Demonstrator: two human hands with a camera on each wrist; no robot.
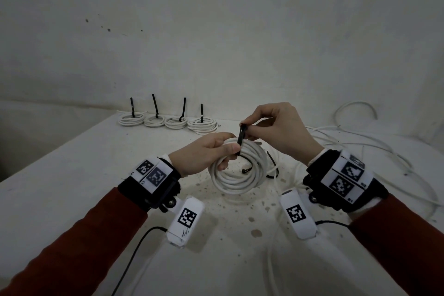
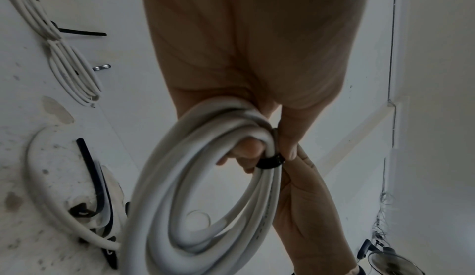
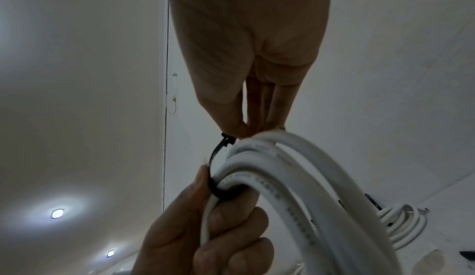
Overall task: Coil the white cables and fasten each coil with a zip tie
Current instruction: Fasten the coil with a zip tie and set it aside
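Four tied coils point(image 1: 168, 122) sit in a row at the far left of the white table point(image 1: 72, 163). Nearer, a person's left hand point(image 1: 204, 151) grips a white cable coil point(image 1: 237, 170) held above the table, fingers curled through it. The right hand point(image 1: 276, 130) pinches the black zip tie point(image 1: 241, 137) looped around the coil. Loose cables point(image 1: 374, 149) sprawl at right.
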